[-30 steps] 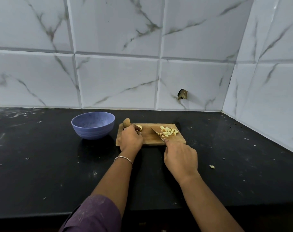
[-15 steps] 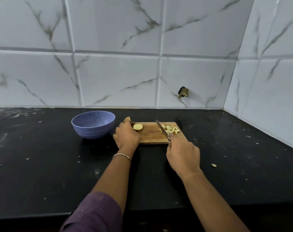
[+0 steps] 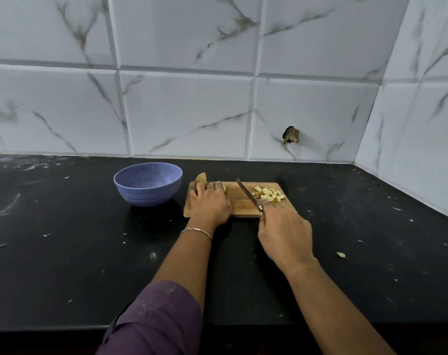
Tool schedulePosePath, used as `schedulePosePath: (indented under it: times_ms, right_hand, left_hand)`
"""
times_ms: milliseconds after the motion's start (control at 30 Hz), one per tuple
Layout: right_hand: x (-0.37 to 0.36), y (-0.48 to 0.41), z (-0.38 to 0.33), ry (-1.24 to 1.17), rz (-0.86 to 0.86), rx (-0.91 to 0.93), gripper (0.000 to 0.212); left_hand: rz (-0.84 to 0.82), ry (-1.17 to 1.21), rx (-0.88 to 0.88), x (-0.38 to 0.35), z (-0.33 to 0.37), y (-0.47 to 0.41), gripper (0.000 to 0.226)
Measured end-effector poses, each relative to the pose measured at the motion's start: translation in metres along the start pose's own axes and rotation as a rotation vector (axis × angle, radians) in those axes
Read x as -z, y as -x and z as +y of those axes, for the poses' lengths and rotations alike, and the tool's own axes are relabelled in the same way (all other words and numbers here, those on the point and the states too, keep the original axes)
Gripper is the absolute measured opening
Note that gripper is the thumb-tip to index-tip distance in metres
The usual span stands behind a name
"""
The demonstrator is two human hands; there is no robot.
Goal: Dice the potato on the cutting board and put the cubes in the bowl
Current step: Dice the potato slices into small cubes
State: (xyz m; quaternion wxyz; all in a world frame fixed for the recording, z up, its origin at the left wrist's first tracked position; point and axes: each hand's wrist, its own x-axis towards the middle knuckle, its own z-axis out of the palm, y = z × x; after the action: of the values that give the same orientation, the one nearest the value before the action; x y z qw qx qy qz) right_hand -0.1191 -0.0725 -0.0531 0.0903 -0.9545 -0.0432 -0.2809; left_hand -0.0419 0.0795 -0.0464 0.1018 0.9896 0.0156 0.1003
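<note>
Mid-dicing: gripping the knife [image 3: 246,193] in the right hand [image 3: 284,234], clamping the potato [image 3: 201,178] under curled fingers of the left hand [image 3: 210,202]. Next, likely slicing it, then cubes [image 3: 269,194] into the bowl [image 3: 146,196].

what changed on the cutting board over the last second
The right hand lifted the knife off the potato cubes; its blade now points away over the cutting board. The left hand slid right over the potato slice, now almost hidden beneath it. The blue bowl, board, cubes and potato end piece stayed put.
</note>
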Motion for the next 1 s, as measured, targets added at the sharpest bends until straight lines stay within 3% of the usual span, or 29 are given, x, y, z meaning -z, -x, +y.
schedulePosePath:
  times_ms: [233, 633, 1000]
  right_hand:
    - [0.002, 0.001, 0.0, -0.006, -0.003, 0.0, 0.041]
    - [0.005, 0.004, 0.001, -0.115, -0.048, -0.012, 0.05]
    - [0.004, 0.006, 0.0, -0.147, -0.078, 0.02, 0.049]
  left_hand:
    - [0.032, 0.076, -0.017, 0.002, -0.001, -0.002, 0.051]
    - [0.066, 0.401, -0.095, -0.004, 0.002, -0.006, 0.045]
    - [0.09, 0.426, -0.06, -0.011, -0.001, -0.007, 0.039]
